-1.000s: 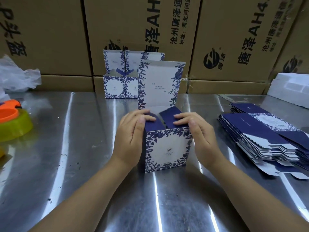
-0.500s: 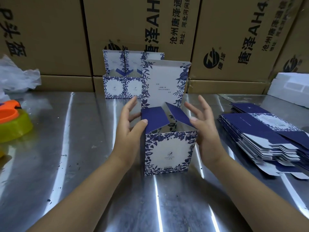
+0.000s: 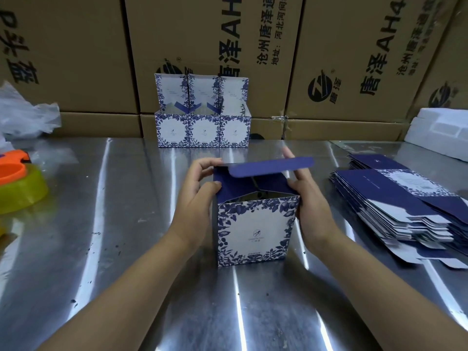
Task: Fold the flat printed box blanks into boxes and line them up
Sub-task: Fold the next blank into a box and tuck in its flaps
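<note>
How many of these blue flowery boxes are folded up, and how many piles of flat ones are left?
Folded boxes lined up at the back: 3
Half-folded box, held by left hand and right hand: 1
Stack of flat blanks: 1
Total: 5

Three folded boxes (image 3: 172, 131) (image 3: 204, 131) (image 3: 234, 131) in a row, a fourth box (image 3: 255, 230) nearer, one stack of flat blanks (image 3: 395, 196)

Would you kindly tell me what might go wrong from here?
The navy lid flap hangs half-folded over the blue-and-white floral cardboard box; missing the front wall could crease it. The left grip and right grip hold its upper corners; squeezing may buckle the walls. The right forearm could nudge the stack of flat navy blanks.
</note>
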